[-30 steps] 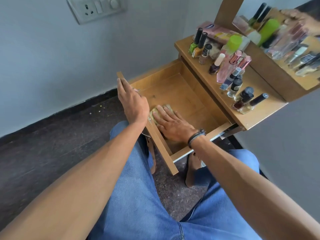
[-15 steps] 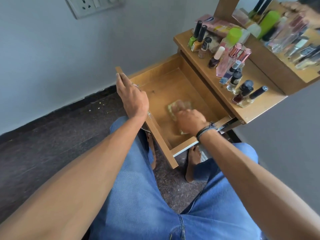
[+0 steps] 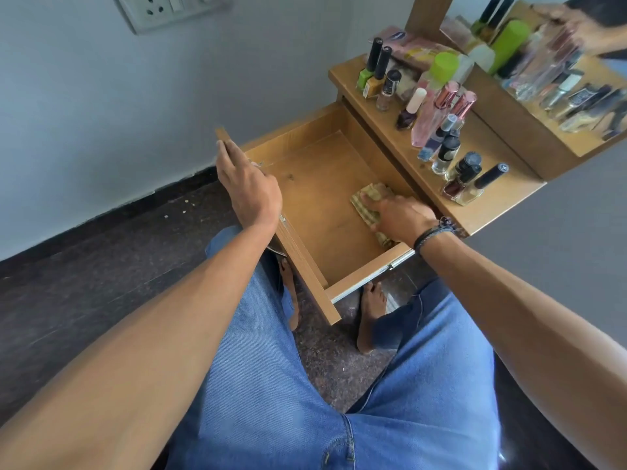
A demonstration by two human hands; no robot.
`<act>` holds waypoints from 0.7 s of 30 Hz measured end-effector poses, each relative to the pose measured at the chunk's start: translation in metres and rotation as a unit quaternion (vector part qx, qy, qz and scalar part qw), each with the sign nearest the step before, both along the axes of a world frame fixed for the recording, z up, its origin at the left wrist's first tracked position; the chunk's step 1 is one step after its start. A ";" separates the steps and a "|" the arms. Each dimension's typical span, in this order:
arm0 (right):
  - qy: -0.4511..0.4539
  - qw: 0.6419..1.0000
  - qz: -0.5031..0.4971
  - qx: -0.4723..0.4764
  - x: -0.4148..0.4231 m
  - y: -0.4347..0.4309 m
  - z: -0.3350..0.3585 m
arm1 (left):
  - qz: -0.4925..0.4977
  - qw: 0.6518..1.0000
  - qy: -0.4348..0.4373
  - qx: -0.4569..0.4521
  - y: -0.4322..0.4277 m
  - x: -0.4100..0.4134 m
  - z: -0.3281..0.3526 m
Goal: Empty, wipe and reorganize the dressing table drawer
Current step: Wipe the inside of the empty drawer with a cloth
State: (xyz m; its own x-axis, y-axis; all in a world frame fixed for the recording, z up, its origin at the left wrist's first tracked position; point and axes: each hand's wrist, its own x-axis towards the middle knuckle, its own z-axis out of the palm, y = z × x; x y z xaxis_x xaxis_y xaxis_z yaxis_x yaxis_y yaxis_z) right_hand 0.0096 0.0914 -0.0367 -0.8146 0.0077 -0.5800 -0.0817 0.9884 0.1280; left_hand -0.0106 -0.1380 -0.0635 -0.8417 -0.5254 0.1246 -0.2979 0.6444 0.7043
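The drawer (image 3: 315, 178) stands pulled out from the desk (image 3: 498, 195), its wooden floor bare but for a folded, yellowish checked cloth (image 3: 368, 203).

The left hand (image 3: 249, 195) lies along the top edge of the drawer's front panel (image 3: 305, 266). Its fingers are stretched out toward the far corner and not curled. Whether the thumb hooks over the edge I cannot tell.

The right hand (image 3: 397, 215) is down inside the drawer, palm down. Its loosely spread fingers press the cloth flat against the drawer floor, and it clasps nothing. A dark braided wristband (image 3: 434, 232) sits on that wrist. The cloth lies under and just ahead of the right fingertips, close to the drawer side nearest the desk, and well apart from the left hand.

Just beyond the right hand, a crowd of nail polish and perfume bottles (image 3: 441, 130) stands upright along the desk top. Behind them a mirror (image 3: 559, 62) repeats them.

Nearer than both hands are the person's knees in blue jeans (image 3: 271, 401), and a bare foot (image 3: 371, 310) rests on the dark floor (image 3: 84, 266) under the drawer's near corner. High on the wall, past the left hand, there is a socket plate (image 3: 163, 8).
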 end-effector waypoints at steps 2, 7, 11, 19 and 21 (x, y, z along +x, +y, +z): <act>0.024 1.000 0.005 0.016 0.005 -0.008 -0.002 | -0.001 1.000 0.003 0.004 0.000 -0.001 -0.001; 0.010 0.999 0.029 -0.044 0.039 -0.044 -0.001 | 0.002 1.000 0.006 0.002 -0.001 -0.001 -0.003; -0.016 0.987 0.112 -0.113 0.062 -0.078 -0.002 | 0.002 1.000 0.000 -0.001 -0.001 -0.002 -0.003; -0.011 0.996 0.031 -0.082 0.042 -0.037 0.010 | 0.000 1.000 -0.006 0.005 0.000 0.002 0.003; 0.009 0.999 0.007 -0.047 0.024 -0.012 0.013 | 0.001 1.000 -0.007 0.007 0.001 0.003 0.004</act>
